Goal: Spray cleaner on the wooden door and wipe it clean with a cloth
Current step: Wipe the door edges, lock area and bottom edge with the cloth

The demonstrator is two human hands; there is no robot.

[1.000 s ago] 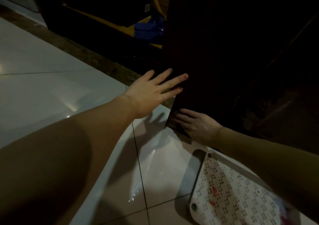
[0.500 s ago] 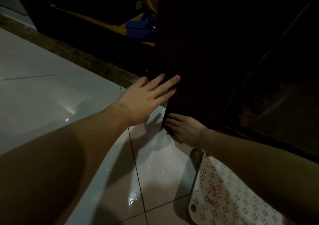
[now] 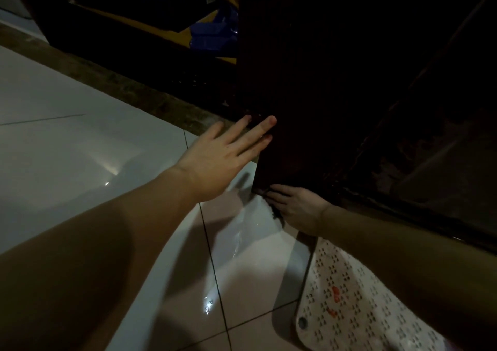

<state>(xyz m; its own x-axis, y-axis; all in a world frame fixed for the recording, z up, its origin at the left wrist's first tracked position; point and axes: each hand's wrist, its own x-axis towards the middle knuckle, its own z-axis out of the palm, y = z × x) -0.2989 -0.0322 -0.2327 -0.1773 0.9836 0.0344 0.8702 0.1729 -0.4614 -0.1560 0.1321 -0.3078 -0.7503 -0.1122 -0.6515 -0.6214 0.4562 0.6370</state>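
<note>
The dark wooden door [image 3: 336,87] stands open over the tiled floor, its lower corner near the middle of the view. My left hand [image 3: 223,159] lies flat, fingers straight, with the fingertips touching the door's edge. My right hand [image 3: 295,205] is at the door's bottom corner, its fingers stretched over a dark cloth [image 3: 274,213] and pressing it against the wood. Only a ragged dark edge of the cloth shows under the fingers. No spray bottle is in view.
Glossy white floor tiles [image 3: 80,149] with wet streaks spread to the left. A brown stone threshold [image 3: 129,87] runs across the doorway. A perforated white mat [image 3: 349,310] lies at the bottom right. Blue and yellow objects [image 3: 212,33] sit beyond the doorway.
My left hand has slid a little lower along the door's edge. My right hand stays at the bottom corner on the cloth. The view has shifted slightly.
</note>
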